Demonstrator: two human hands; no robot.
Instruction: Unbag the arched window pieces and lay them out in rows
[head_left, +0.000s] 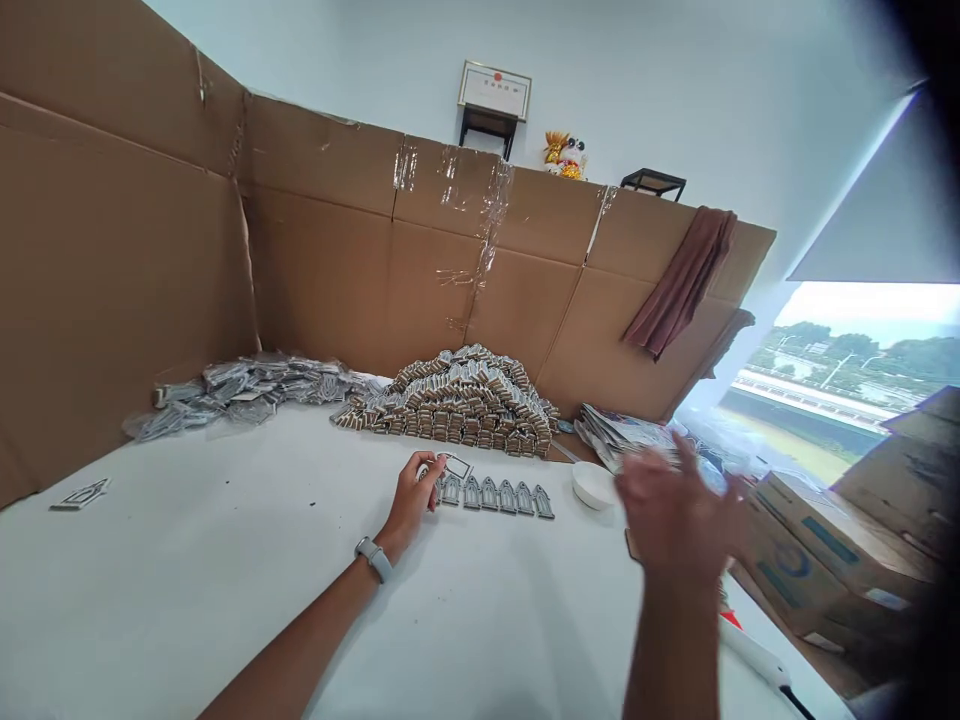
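My left hand [417,495] rests on the white table [225,560] with its fingers pinched on a small grey arch-shaped piece [453,466] at the left end of a row of like pieces [499,496]. A grey band sits on that wrist. My right hand [667,510] hovers above the table to the right, blurred by motion, fingers seemingly spread and nothing visible in it. Beyond the row rises a big stacked heap of the same pieces [457,400].
Bagged pieces [240,390] lie at the back left, and one single piece [81,494] at the far left. A white round dish [592,484], a stack of printed sheets [622,435] and cardboard boxes [817,560] stand to the right. Cardboard walls [337,250] enclose the table.
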